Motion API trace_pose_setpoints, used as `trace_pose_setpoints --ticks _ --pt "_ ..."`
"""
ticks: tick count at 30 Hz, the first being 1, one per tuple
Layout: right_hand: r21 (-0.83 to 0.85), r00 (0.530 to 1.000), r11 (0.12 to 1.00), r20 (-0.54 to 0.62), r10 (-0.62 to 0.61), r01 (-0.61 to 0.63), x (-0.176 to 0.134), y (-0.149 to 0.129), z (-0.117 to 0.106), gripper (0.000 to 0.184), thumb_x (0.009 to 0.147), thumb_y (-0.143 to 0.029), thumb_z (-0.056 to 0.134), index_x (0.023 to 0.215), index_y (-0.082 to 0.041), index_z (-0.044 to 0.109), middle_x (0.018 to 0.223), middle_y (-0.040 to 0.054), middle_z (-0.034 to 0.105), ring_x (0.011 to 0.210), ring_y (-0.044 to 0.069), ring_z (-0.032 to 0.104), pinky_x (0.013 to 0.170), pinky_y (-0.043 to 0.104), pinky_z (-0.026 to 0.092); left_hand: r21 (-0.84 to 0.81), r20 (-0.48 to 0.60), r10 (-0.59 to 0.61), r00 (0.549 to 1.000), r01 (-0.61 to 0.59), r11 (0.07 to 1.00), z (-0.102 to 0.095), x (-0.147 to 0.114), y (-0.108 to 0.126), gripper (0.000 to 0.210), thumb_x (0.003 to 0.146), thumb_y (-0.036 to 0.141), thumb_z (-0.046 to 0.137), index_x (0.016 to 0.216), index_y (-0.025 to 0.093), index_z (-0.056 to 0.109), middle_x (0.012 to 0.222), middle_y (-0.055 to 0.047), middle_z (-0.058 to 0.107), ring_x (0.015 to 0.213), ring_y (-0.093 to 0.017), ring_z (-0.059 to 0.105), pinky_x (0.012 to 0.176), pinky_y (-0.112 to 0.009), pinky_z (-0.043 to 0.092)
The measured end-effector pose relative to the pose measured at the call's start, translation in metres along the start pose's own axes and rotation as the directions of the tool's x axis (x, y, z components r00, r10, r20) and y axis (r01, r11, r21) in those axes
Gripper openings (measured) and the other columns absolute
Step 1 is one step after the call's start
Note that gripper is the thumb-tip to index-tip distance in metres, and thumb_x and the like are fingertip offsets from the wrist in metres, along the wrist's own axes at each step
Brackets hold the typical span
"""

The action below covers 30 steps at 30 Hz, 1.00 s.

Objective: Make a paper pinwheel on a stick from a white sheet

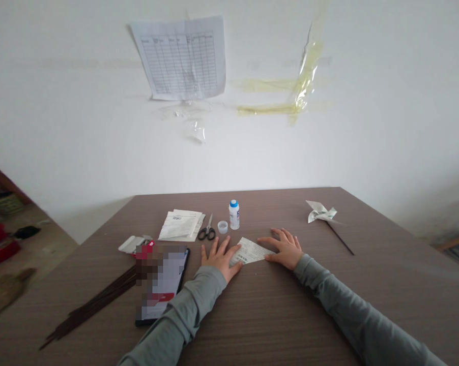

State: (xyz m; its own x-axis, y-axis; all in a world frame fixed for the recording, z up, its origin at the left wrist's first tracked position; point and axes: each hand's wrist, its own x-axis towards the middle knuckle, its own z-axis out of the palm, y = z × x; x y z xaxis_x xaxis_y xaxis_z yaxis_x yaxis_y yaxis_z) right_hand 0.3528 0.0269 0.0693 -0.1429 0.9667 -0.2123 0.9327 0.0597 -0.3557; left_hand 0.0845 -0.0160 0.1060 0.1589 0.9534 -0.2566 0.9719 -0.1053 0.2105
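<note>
A printed sheet of paper folded into a triangle [251, 251] lies flat on the table between my hands. My left hand [221, 260] rests on the table with fingers spread, its thumb and index finger at the paper's left corner. Over the right corner lies my right hand [285, 249], fingers apart and thumb at the paper's lower edge. Just beyond stand a white glue bottle with a blue cap [234, 216] and a small clear round container [222, 227]. Black-handled scissors [207, 231] lie beyond my left fingers.
A paper pinwheel on a dark stick [321, 212] lies at the right. Left are stacked paper sheets [179, 225], a small open red-and-white box [140, 246], a phone [164, 290] and a bundle of dark sticks [95, 302]. The wall [252, 157] borders the table's [275, 325] far edge.
</note>
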Motion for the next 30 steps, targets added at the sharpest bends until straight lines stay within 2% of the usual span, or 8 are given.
trace_pose_setpoints --ticks 7,10,14,17,20,25,30 --pt "0.012 0.999 1.0 -0.033 -0.006 0.007 0.008 0.021 -0.005 0.077 0.098 -0.042 0.093 0.172 -0.062 0.084 0.205 -0.0007 0.058 0.199 0.055 0.033 0.156 0.087 0.032 -0.01 -0.044 0.022 0.999 -0.022 1.0 0.01 0.006 -0.007 0.07 0.124 0.045 0.073 0.194 0.045 0.067 0.216 -0.007 0.042 0.203 -0.053 0.029 0.16 -0.092 0.021" --pt "0.011 1.0 1.0 -0.013 -0.01 0.01 0.01 0.025 -0.006 0.079 0.097 -0.038 0.091 0.173 -0.059 0.085 0.206 0.0006 0.056 0.2 0.055 0.032 0.157 0.086 0.031 -0.009 -0.045 0.019 0.999 -0.019 1.0 0.008 0.005 -0.007 0.07 0.125 0.043 0.07 0.195 0.046 0.066 0.217 -0.006 0.04 0.203 -0.052 0.029 0.161 -0.09 0.021" --pt "0.007 0.999 0.999 -0.024 -0.042 0.042 0.012 0.028 -0.004 0.08 0.093 -0.037 0.089 0.17 -0.058 0.088 0.202 0.0012 0.062 0.196 0.057 0.038 0.154 0.09 0.035 0.005 -0.023 0.005 1.0 -0.005 1.0 0.004 0.003 -0.003 0.071 0.125 0.044 0.071 0.196 0.043 0.065 0.217 -0.007 0.037 0.204 -0.052 0.027 0.161 -0.09 0.021" --pt "-0.015 0.998 0.999 -0.056 -0.033 0.032 0.012 0.027 -0.002 0.083 0.091 -0.031 0.085 0.169 -0.058 0.089 0.202 -0.0005 0.063 0.196 0.056 0.038 0.155 0.09 0.035 0.005 -0.027 0.011 1.0 -0.011 1.0 0.002 0.002 -0.001 0.071 0.125 0.045 0.071 0.196 0.044 0.065 0.217 -0.007 0.038 0.203 -0.052 0.029 0.161 -0.091 0.021" --pt "0.008 0.999 0.999 -0.035 -0.034 0.034 0.008 0.023 -0.002 0.084 0.094 -0.023 0.077 0.17 -0.059 0.088 0.203 -0.0025 0.062 0.198 0.053 0.038 0.157 0.089 0.034 0.004 -0.027 0.006 1.0 -0.006 1.0 0.003 0.001 0.0 0.072 0.124 0.044 0.071 0.196 0.042 0.065 0.217 -0.008 0.037 0.203 -0.052 0.028 0.161 -0.091 0.02" --pt "0.054 0.987 0.996 -0.145 -0.066 0.074 0.001 0.01 0.001 0.067 0.108 -0.025 0.067 0.161 -0.055 0.095 0.199 -0.0005 0.067 0.196 0.052 0.041 0.154 0.091 0.038 -0.008 -0.066 0.008 0.998 -0.009 1.0 0.008 0.001 0.0 0.07 0.122 0.042 0.072 0.192 0.043 0.07 0.217 -0.005 0.038 0.204 -0.05 0.028 0.161 -0.091 0.022" --pt "0.073 0.969 0.975 -0.153 -0.196 0.209 0.0 0.002 0.016 0.074 0.095 -0.018 0.069 0.155 -0.048 0.098 0.19 0.003 0.076 0.194 0.049 0.044 0.158 0.086 0.033 -0.009 -0.066 -0.015 0.998 0.015 1.0 0.006 0.0 0.003 0.07 0.12 0.042 0.074 0.19 0.045 0.073 0.217 -0.004 0.04 0.204 -0.05 0.027 0.161 -0.09 0.023"
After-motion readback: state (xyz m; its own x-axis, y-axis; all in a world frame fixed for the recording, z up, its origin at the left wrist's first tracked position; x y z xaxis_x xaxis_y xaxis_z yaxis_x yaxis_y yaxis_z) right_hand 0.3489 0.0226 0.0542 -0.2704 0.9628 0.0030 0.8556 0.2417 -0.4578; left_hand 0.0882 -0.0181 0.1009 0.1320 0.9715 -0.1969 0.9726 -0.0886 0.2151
